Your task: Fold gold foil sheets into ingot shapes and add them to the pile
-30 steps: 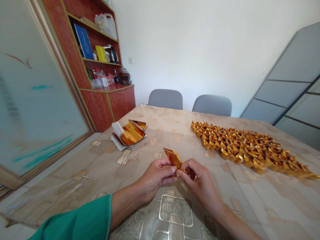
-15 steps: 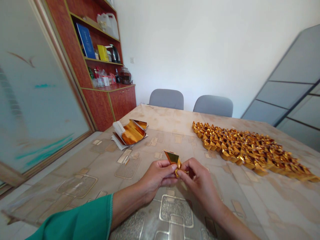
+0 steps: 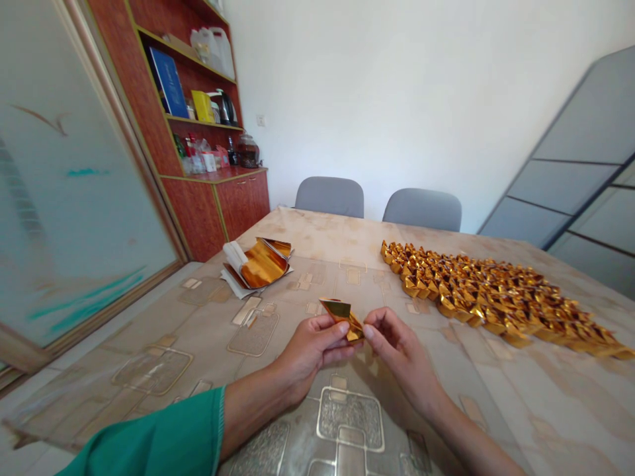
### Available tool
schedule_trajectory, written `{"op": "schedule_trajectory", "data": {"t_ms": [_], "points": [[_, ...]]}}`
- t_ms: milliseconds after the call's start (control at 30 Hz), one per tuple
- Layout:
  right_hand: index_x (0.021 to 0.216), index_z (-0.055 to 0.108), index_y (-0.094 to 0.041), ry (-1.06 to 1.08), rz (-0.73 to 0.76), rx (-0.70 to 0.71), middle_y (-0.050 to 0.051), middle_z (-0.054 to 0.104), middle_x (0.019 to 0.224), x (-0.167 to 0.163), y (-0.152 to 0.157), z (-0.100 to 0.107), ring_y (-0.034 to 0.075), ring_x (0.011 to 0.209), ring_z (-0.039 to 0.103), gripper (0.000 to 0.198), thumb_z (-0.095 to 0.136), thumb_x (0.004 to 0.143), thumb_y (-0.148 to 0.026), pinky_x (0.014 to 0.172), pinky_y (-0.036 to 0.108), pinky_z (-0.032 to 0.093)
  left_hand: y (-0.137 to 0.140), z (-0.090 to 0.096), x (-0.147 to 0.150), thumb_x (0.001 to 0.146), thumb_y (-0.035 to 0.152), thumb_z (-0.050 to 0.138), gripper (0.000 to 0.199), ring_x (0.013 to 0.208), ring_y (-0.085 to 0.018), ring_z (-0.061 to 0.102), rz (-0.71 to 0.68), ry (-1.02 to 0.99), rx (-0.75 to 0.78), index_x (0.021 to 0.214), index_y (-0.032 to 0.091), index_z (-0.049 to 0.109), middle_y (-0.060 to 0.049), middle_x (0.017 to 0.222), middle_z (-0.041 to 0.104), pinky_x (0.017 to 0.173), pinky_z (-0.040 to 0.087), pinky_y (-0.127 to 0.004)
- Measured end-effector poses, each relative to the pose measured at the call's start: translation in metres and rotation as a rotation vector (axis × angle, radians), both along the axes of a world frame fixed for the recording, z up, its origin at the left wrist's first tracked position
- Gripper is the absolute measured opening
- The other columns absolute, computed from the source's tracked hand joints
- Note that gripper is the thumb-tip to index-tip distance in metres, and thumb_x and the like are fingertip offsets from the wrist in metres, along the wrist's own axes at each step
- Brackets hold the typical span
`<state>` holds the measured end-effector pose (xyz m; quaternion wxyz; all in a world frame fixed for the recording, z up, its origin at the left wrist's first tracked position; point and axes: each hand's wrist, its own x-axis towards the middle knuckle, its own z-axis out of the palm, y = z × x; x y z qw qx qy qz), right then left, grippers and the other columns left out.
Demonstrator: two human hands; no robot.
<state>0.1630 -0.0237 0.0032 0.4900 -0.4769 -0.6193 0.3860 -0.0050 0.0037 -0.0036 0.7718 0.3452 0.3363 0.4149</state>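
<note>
A partly folded piece of gold foil paper [image 3: 339, 310] is pinched between the thumb and fingers of my left hand [image 3: 313, 344], above the near part of the table. One pointed flap of it stands up on the left, and its lower right part is creased. My right hand [image 3: 393, 344] is closed at the right end of the same piece, thumb against index finger at its tip. To the left lies a loose stack of gold foil sheets [image 3: 262, 263] with white backs. Rows of folded gold foil ingots [image 3: 486, 287] cover the table's right side.
The table [image 3: 163, 370] has a patterned, clear-looking cover. Two grey chairs [image 3: 329, 196] stand at its far edge. A red-brown cabinet [image 3: 243, 198] with bottles and a kettle is at the back left, beside a frosted glass door [image 3: 74, 165].
My right hand's fingertips have shifted slightly right, to the end of the foil piece, showing more of its creased part. My left hand keeps its hold, a touch further left.
</note>
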Motion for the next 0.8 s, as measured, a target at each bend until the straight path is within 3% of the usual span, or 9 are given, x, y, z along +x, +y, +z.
{"op": "schedule_trajectory", "data": {"t_ms": [233, 500, 800], "points": [[0.075, 0.055, -0.02, 0.055, -0.029, -0.095, -0.003, 0.051, 0.067, -0.003, 0.001, -0.013, 0.013, 0.06, 0.044, 0.032, 0.07, 0.081, -0.048, 0.054, 0.025, 0.035, -0.003, 0.0, 0.001, 0.067, 0.032, 0.087, 0.031, 0.093, -0.019, 0.067, -0.005, -0.114, 0.011, 0.089, 0.013, 0.076, -0.009, 0.096, 0.075, 0.092, 0.051, -0.033], [0.068, 0.056, -0.02, 0.106, -0.06, -0.059, -0.004, 0.051, 0.06, -0.008, -0.001, -0.011, 0.012, 0.057, 0.042, 0.03, 0.07, 0.08, -0.043, 0.052, 0.024, 0.033, -0.002, -0.003, 0.003, 0.064, 0.035, 0.088, 0.035, 0.086, -0.017, 0.065, -0.02, -0.062, 0.022, 0.089, 0.013, 0.076, -0.009, 0.093, 0.074, 0.088, 0.05, -0.032], [0.066, 0.054, -0.019, 0.14, -0.048, -0.165, -0.005, 0.05, 0.058, -0.01, 0.002, -0.011, 0.01, 0.052, 0.04, 0.033, 0.074, 0.072, -0.045, 0.049, 0.023, 0.03, -0.002, -0.004, 0.002, 0.061, 0.035, 0.09, 0.036, 0.079, -0.014, 0.065, -0.025, -0.043, -0.014, 0.085, 0.012, 0.076, -0.008, 0.088, 0.074, 0.081, 0.051, -0.028]]}}
